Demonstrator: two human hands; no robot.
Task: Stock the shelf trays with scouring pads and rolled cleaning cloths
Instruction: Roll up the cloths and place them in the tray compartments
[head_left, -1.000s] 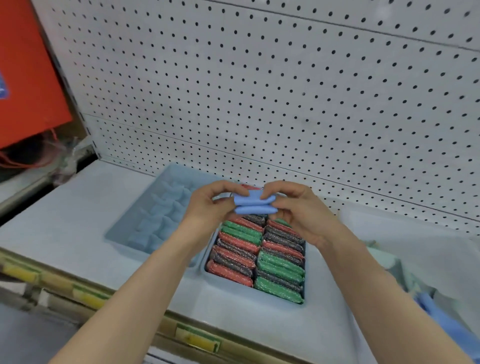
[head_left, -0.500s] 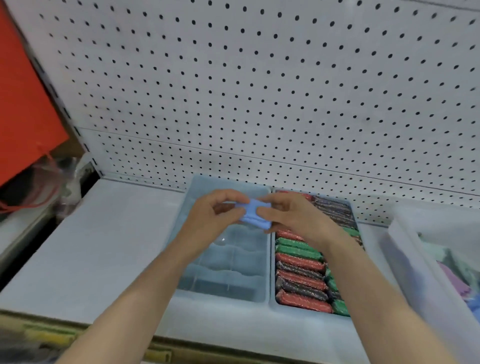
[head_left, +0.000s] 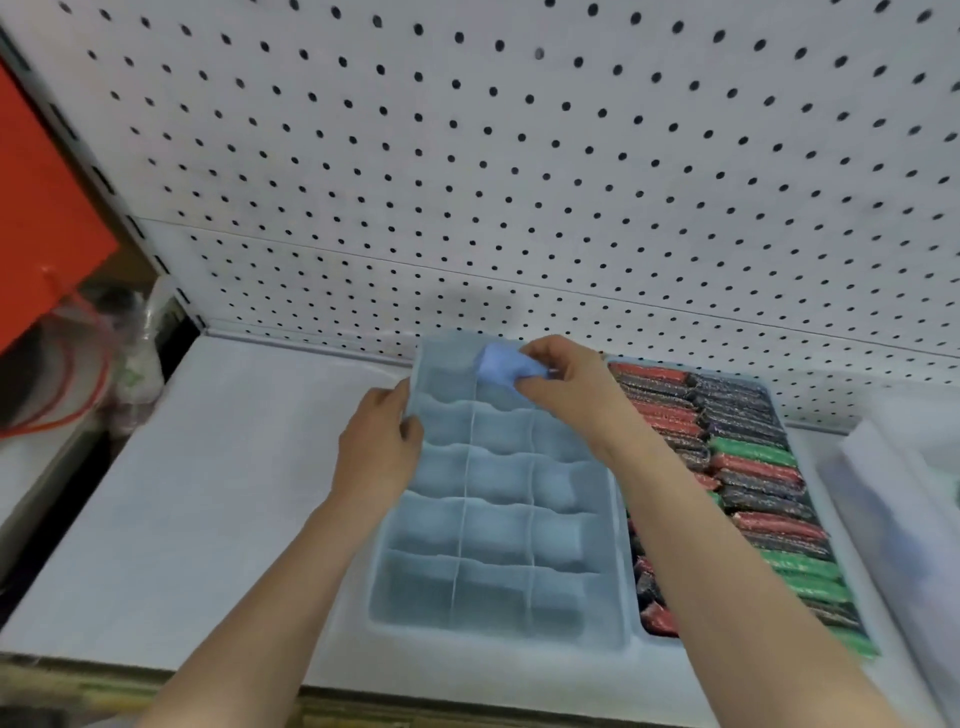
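A pale blue tray (head_left: 613, 566) split into many small compartments lies on the shelf, all its visible cells bare. My right hand (head_left: 566, 389) pinches a rolled blue cloth (head_left: 501, 364) over the tray's far middle cells. My left hand (head_left: 379, 441) grips the tray's left rim near the far end. To the right, a second tray (head_left: 774, 400) is packed with red, green and dark scouring pads (head_left: 753, 467) standing in two rows.
A white pegboard wall (head_left: 519, 182) rises right behind the trays. A clear plastic bin (head_left: 904, 499) stands at the far right. Bare white shelf (head_left: 208, 493) stretches left of the trays. An orange panel (head_left: 36, 208) and cables lie beyond the shelf's left end.
My left hand let go of the cloth and took hold of the tray's left rim. My right hand carried the blue roll to the tray's far end.
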